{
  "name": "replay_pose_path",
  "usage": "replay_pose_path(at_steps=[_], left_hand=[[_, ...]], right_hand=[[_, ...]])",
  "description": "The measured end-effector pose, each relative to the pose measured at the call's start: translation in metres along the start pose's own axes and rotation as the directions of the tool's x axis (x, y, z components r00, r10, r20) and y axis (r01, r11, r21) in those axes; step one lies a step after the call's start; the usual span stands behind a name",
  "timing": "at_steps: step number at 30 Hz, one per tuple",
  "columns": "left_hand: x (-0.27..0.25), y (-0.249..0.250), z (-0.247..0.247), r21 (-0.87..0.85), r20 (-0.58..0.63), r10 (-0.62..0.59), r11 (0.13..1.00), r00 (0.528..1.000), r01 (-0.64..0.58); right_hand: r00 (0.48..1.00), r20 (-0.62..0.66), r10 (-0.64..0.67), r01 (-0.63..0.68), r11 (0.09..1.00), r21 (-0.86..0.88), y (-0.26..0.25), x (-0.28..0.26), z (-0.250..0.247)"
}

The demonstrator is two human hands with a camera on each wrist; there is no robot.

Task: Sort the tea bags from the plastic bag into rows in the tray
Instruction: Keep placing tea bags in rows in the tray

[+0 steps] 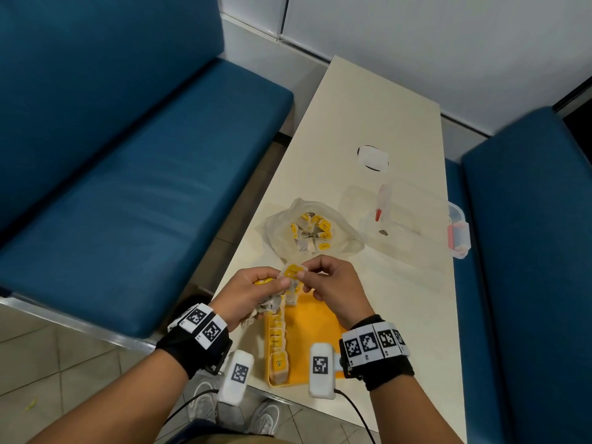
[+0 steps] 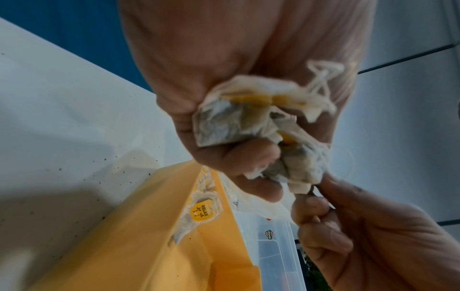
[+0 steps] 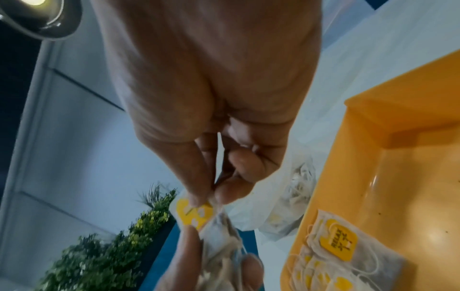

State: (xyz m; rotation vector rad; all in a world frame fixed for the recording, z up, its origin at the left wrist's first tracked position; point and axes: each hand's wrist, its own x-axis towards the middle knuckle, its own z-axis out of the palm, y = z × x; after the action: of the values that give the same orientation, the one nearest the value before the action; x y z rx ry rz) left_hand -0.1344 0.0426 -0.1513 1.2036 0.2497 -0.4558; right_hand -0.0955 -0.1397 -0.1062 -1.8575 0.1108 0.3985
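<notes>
Crumpled papery tea bags (image 1: 272, 299) fill left grip (image 1: 253, 293); right grip (image 1: 333, 283) pinches one square yellow tag (image 1: 293, 271).

Glossy yellow plastic tray (image 1: 315, 318), crinkled clear plastic bag (image 1: 339, 230), thin papery tea bags (image 1: 312, 233), smooth matt table (image 1: 368, 123).

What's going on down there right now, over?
Left hand grips a clump of tea bags. Right hand pinches one yellow tag. One row started in tray. Nothing blocking.

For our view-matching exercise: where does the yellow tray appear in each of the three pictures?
Head: yellow tray bottom centre, under both hands.
Left wrist: lower centre, below the fist.
Right wrist: right side.
Shared landmark: the row of tea bags along one wall.
</notes>
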Motion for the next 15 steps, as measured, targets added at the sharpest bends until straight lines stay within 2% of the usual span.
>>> replay_pose_path(at_steps=[2, 4, 5, 8, 10, 15], left_hand=[[0.001, -0.001, -0.002, -0.009, -0.044, -0.006, 1.000, 0.999, 0.005], [0.002, -0.002, -0.007, 0.008, -0.095, -0.021, 1.000, 0.995, 0.022], [0.002, -0.003, -0.010, 0.017, -0.120, -0.026, 0.999, 0.992, 0.028], [0.004, -0.008, -0.020, 0.068, -0.193, -0.028, 0.997, 0.981, 0.042], [0.005, -0.012, -0.026, 0.121, -0.233, -0.019, 0.991, 0.972, 0.049], [0.005, -0.019, -0.030, 0.259, -0.281, 0.011, 0.964, 0.960, 0.064]], right_hand=[[0.996, -0.055, -0.068, 0.056, 0.981, -0.187, 0.003, 0.003, -0.006], [0.987, -0.089, -0.134, 0.083, 0.897, -0.434, 0.010, 0.005, -0.011], [0.988, -0.087, -0.126, 0.071, 0.881, -0.468, 0.014, 0.005, -0.014], [0.998, -0.065, -0.017, -0.009, 0.928, -0.372, 0.027, 0.004, -0.021], [0.999, -0.046, 0.026, -0.042, 0.927, -0.374, 0.035, 0.003, -0.026], [0.979, 0.115, 0.166, -0.114, 0.925, -0.363, 0.054, 0.003, -0.022]])
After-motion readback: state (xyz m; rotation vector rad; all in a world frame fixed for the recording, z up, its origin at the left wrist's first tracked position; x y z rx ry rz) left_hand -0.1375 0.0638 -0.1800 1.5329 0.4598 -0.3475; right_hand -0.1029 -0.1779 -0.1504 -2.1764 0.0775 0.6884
